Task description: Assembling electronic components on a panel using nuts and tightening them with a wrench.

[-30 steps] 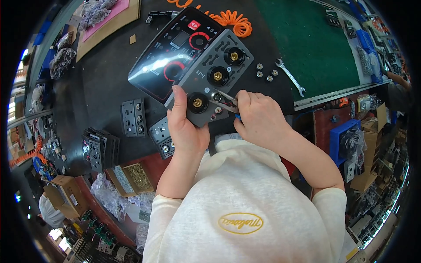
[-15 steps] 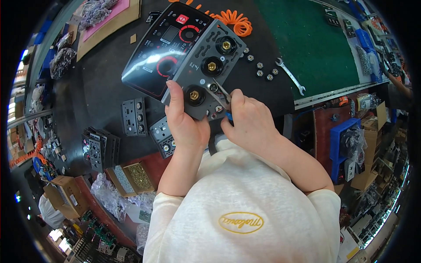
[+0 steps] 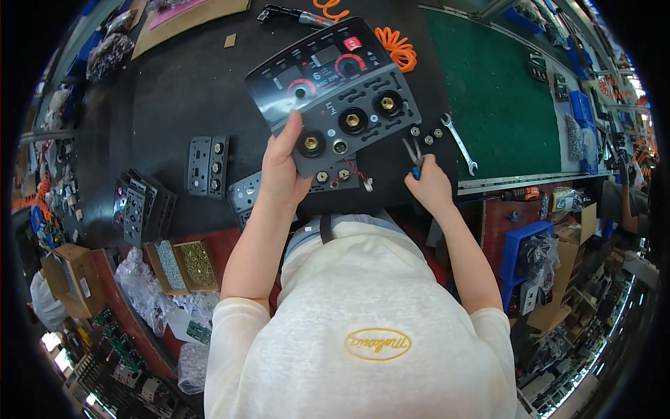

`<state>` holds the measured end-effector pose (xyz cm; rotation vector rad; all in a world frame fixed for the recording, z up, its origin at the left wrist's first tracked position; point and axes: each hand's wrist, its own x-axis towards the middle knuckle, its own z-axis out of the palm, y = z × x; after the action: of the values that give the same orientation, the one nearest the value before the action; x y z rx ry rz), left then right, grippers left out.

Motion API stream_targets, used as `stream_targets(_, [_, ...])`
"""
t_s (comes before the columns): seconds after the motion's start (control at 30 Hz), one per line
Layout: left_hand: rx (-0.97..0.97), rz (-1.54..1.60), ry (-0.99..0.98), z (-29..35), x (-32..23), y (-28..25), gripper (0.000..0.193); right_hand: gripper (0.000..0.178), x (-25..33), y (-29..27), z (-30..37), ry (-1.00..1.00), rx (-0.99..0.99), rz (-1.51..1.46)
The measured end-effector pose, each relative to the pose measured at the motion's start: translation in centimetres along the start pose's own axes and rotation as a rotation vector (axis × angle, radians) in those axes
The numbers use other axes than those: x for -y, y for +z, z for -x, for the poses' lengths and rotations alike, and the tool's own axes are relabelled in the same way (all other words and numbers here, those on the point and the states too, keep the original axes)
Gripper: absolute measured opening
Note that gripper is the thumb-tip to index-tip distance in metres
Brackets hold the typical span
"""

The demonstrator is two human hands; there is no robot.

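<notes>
My left hand (image 3: 281,171) grips the near left edge of a control panel, its thumb on top. The panel has a glossy black display face (image 3: 307,73) with red dials, and a grey metal front plate (image 3: 363,101) with three black round sockets with brass centres. Red and black wires with a white connector (image 3: 368,184) hang from its near edge. To the right, apart from the panel, my right hand (image 3: 433,187) is closed on blue-handled long-nose pliers (image 3: 416,155), jaws spread and pointing away. Several small nuts (image 3: 428,140) lie just beyond the jaws.
An open-ended wrench (image 3: 460,145) lies on the green mat (image 3: 495,84). Grey plates (image 3: 208,167) and a stack of panels (image 3: 143,206) stand at left. A power driver (image 3: 296,15) and orange coiled hose (image 3: 396,49) lie at the back. A box of fasteners (image 3: 183,265) sits near left.
My right hand has moved away from the panel to the right with the pliers, toward the nuts. The panel has turned clockwise and shifted right, still in my left hand.
</notes>
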<state>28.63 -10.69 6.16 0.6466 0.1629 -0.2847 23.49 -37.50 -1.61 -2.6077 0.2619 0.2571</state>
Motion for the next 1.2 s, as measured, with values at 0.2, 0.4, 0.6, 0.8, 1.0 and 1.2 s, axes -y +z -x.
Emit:
stream_targets(0.2, [-0.065, -0.036, -0.025, 0.6, 0.2, 1.5, 0.037, 0.036, -3.9, 5.8, -3.8, -0.118, -0.028, 0.408])
stream_targets(0.4, [-0.093, -0.069, -0.063, 1.1, 0.4, 1.5, 0.038, 0.041, -4.1, 6.0, -4.5, -0.276, -0.135, 0.546])
stream_targets(0.6, [-0.193, -0.028, -0.095, 0.9, 0.7, 1.7, 0.039, 0.029, 3.9, -0.1, -1.3, -0.098, 0.117, -0.708])
stream_targets(0.8, [-0.222, -0.058, -0.078, 1.2, 2.2, 2.5, 0.042, 0.024, 11.9, -2.7, 2.1, -0.002, 0.276, -1.205])
stream_targets(1.0, [-0.147, -0.030, -0.108, 1.7, 1.8, 2.6, 0.040, 0.020, 11.9, -3.1, 2.3, -0.037, 0.354, -1.234])
stream_targets(1.2, [-0.141, -0.075, -0.049, 1.8, 1.5, 2.6, 0.043, 0.019, 10.6, -3.6, 1.8, -0.123, 0.473, -1.263])
